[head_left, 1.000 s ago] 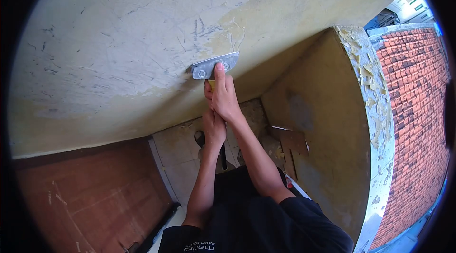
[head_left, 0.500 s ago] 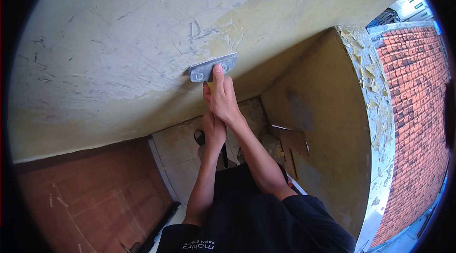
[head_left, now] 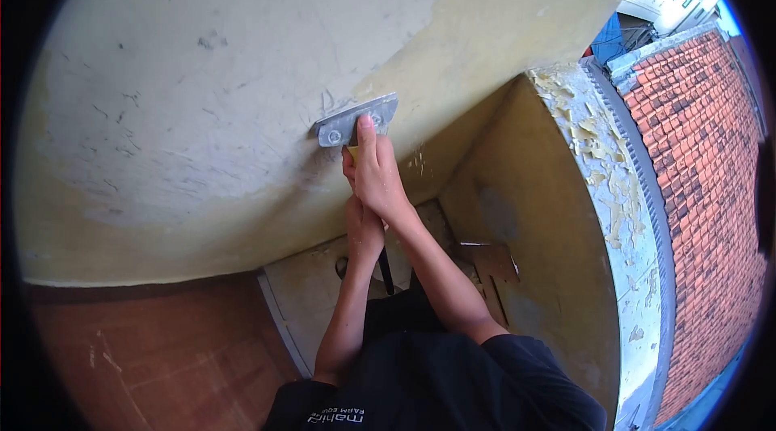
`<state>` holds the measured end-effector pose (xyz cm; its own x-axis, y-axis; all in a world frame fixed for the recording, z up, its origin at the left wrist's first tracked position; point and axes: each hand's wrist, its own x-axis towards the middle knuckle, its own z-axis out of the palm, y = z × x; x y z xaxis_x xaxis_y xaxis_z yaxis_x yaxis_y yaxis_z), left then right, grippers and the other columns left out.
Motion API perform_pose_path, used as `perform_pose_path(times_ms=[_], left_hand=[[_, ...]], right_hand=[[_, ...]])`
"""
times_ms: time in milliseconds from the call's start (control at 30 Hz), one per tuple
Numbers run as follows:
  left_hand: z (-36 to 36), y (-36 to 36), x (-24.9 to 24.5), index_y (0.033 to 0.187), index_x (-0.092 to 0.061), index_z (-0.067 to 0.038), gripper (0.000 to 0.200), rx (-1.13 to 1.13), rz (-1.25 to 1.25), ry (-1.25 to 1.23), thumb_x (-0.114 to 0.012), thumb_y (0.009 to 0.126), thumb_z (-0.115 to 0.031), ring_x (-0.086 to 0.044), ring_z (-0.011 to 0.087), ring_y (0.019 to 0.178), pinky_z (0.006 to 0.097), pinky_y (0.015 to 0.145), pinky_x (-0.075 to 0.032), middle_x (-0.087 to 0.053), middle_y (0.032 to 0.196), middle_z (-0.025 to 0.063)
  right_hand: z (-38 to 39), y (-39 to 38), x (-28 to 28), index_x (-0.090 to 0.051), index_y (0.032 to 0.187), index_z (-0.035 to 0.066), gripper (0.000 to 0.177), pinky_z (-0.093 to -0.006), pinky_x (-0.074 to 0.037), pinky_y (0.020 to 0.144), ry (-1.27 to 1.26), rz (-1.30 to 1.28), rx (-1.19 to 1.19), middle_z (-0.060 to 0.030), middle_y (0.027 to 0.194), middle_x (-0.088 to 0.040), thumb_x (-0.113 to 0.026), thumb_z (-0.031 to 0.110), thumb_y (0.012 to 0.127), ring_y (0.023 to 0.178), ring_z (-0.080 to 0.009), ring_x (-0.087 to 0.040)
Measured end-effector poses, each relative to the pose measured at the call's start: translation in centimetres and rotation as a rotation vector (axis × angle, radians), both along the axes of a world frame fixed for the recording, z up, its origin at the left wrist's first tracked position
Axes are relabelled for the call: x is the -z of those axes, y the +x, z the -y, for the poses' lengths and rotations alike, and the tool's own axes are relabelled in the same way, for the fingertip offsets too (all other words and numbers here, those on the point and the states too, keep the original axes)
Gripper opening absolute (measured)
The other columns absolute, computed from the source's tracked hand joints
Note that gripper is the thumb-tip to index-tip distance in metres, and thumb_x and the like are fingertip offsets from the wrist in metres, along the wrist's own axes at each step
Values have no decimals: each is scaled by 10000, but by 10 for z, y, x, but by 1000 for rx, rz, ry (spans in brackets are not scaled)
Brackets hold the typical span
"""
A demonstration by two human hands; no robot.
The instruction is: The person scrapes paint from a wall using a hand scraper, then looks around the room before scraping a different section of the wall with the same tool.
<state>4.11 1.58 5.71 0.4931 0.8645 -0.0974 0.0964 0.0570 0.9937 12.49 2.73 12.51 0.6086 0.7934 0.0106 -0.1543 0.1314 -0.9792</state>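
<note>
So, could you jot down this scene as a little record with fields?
Tool: scraper, blade edge against the wall
Right hand: holding the scraper, thumb up on its metal head
Left hand: just below the right, seemingly on the same handle
Wall surface: pale and scuffed patch, yellowish paint around it
Ledge: paint flaking
Beyond the ledge: tiled roof, orange-red

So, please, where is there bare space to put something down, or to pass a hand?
Bare floor tiles show between the pale strip and left forearm; a small thing could probably go there. A hand might pass between the right hand and side wall. It is crowded near the brown board and where both hands meet below the scraper.
</note>
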Motion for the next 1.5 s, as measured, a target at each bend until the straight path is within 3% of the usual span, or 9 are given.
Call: perform_pose_path(times_ms=[100,200,300,400,500,867,1033,1400,1500], left_hand=[[2,0,-3,828,-551,-3,554,3,-25,6,-418,981,-520,-452,60,461,266,409,-310,-486,573,-22],[6,-3,5,827,-553,-8,569,-35,-39,2,-418,975,-541,-453,63,457,266,407,-315,-488,577,-22],[9,-6,16,854,-552,-14,562,-46,-70,-16,-429,972,-550,-449,56,474,259,416,-320,-488,596,-23],[12,-7,18,885,-543,-27,533,-77,-97,-109,-433,977,-541,-434,48,486,254,419,-310,-482,619,-27],[14,-12,29,899,-531,-40,498,-53,-100,-195,-424,990,-517,-412,43,486,251,418,-290,-470,630,-33],[16,-17,44,838,-514,-56,457,-83,-93,-215,-397,1008,-463,-405,51,461,258,407,-276,-455,606,-36],[15,-21,43,904,-545,-44,462,-37,-54,-167,-397,1004,-470,-436,52,487,261,425,-302,-493,632,-21],[7,-24,56,1029,-549,-31,484,11,9,-306,-422,997,-497,-459,46,540,247,454,-330,-502,684,-25],[9,-19,45,1037,-541,-30,485,-35,59,-250,-435,995,-501,-457,46,537,246,451,-327,-500,687,-27]], right_hand=[[3,1,1,-442,563,13,695,-329,-370,480,30,35,-18,-48,488,-425,-247,466,1053,470,-145,-424],[3,-4,14,-413,573,51,691,-272,-287,424,73,20,-18,26,480,-355,-218,514,1047,433,-81,-337],[2,-10,30,-408,561,50,701,-270,-290,426,61,-22,-1,26,474,-347,-216,520,1045,432,-83,-340],[7,-10,35,-443,571,11,689,-339,-374,483,-3,-49,-24,-42,495,-424,-258,470,1049,467,-145,-420],[4,-15,50,-397,559,63,694,-269,-284,424,19,-56,-21,28,477,-342,-221,529,1042,433,-82,-328],[3,-19,63,-398,546,62,707,-276,-297,430,-30,-45,2,22,472,-348,-222,540,1037,432,-89,-337],[4,-17,59,-417,547,49,717,-286,-317,436,-52,-42,-18,13,469,-365,-224,534,1039,430,-99,-354],[-2,-16,60,-420,542,42,713,-302,-333,444,-76,5,13,-1,471,-381,-222,506,1047,441,-114,-378],[0,-15,55,-458,537,-11,727,-392,-408,524,-120,19,11,-86,471,-428,-247,460,1049,463,-222,-468]])
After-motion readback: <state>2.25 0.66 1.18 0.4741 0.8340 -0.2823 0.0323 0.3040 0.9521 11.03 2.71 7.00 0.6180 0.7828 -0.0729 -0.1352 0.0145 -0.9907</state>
